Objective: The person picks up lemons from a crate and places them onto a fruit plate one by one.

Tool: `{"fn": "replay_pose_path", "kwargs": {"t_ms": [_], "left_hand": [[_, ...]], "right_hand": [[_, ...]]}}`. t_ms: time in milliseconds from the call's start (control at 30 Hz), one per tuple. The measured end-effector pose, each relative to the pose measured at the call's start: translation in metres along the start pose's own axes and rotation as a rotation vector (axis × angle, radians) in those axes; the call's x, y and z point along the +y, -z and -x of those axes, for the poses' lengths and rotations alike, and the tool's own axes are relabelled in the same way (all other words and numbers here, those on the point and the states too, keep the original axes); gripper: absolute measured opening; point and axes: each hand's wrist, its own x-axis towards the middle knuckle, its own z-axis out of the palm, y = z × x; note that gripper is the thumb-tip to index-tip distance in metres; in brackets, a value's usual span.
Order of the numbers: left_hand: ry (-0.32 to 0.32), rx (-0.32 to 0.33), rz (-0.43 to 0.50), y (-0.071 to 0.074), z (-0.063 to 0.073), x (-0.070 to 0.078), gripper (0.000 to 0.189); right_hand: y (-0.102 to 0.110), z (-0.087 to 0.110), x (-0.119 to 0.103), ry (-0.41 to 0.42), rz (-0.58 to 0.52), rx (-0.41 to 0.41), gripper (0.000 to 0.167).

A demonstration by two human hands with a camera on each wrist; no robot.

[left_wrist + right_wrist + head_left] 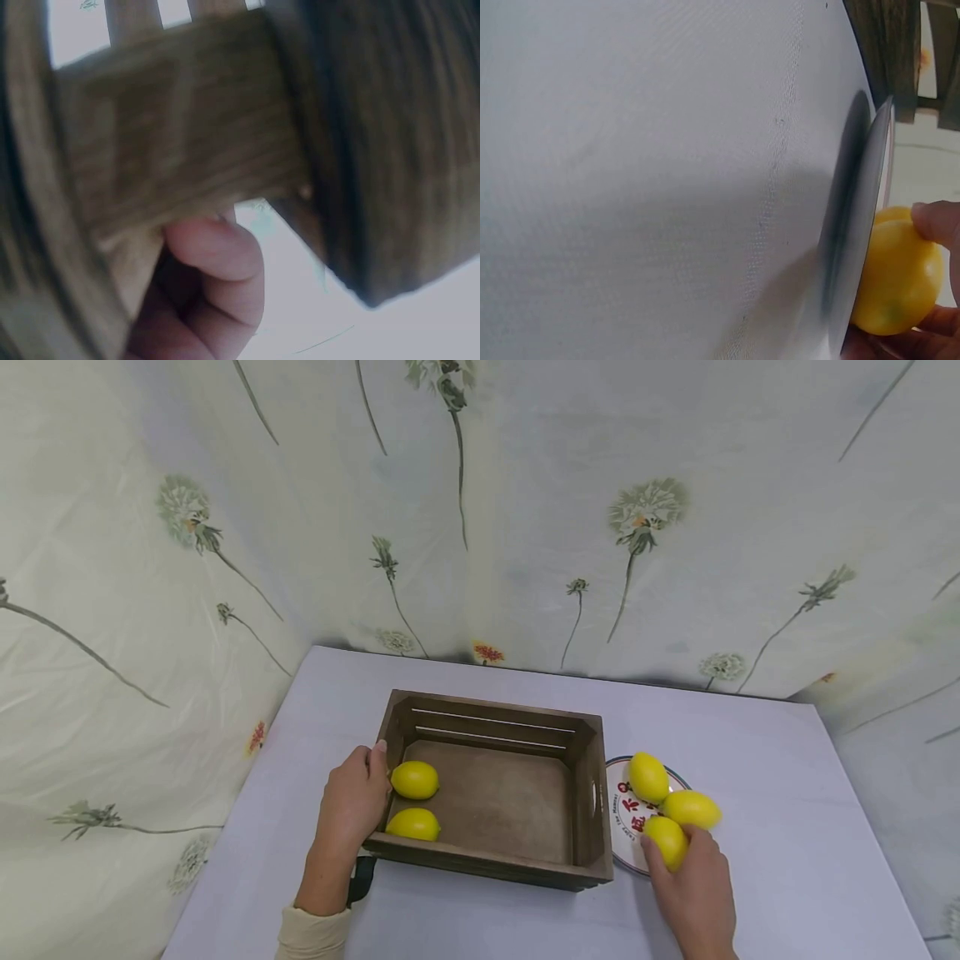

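A brown slatted wooden crate [495, 860] stands on the table, with two yellow lemons [415, 779] along its left inner side. My left hand [352, 797] grips the crate's left end, the thumb up at the rim. In the left wrist view its fingers curl at the lower edge of a wooden slat [187, 127]. To the right of the crate lies a white plate [624, 847] with red characters. My right hand [699, 893] holds the nearest lemon [664, 841] there between thumb and fingers. Two more lemons [648, 777] sit just behind it on the plate.
The table [787, 827] has a pale cloth on it. A curtain [525, 527] printed with dandelions hangs behind and at both sides. The crate's right wall [592, 793] overlaps the plate's left edge in the head view.
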Motion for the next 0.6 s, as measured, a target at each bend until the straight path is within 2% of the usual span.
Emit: {"fn": "replay_pose_path", "kwargs": {"t_ms": [600], "left_hand": [[-0.001, -0.005, 0.001, 0.0008, 0.0004, -0.0001, 0.046]], "right_hand": [[-0.0013, -0.0006, -0.0003, -0.01, -0.002, -0.002, 0.076]]}}
